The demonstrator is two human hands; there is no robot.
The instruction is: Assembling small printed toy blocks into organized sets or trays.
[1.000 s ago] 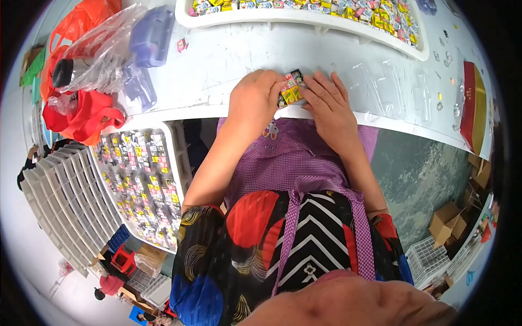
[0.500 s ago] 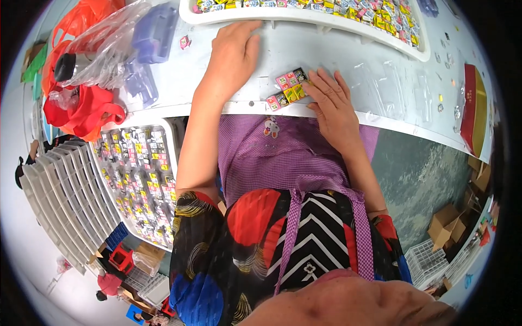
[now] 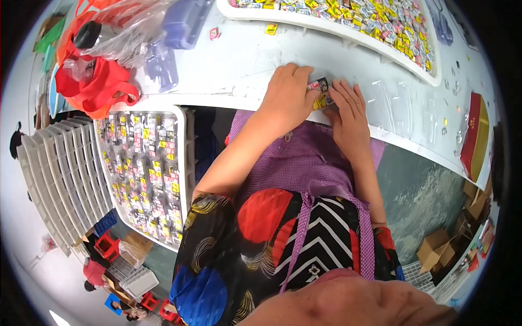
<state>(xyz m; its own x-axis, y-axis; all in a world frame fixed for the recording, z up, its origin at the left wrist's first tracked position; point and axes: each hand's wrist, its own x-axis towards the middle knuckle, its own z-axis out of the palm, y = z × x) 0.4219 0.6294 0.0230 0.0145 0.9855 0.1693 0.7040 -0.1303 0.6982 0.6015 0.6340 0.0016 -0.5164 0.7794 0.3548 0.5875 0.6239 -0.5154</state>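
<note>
A compact group of small printed boxes, pink, yellow and black, lies near the front edge of the white table. My left hand is closed over its left side, with the thumb against the boxes and part of the group hidden beneath the fingers. Along the right side rests my right hand, its fingers stretched out and its fingertips beside the black end. Beyond my hands lie two loose boxes, a yellow one and a pink one.
A white tray full of similar boxes stands at the back. Clear plastic pieces and a red-and-gold box lie to the right. Plastic bags, a red bag and a filled tray are at left, beside stacked white trays.
My left hand has come right and nearer, from the far part of the table onto the group of boxes. The loose yellow box now shows. My right hand remains beside the group.
</note>
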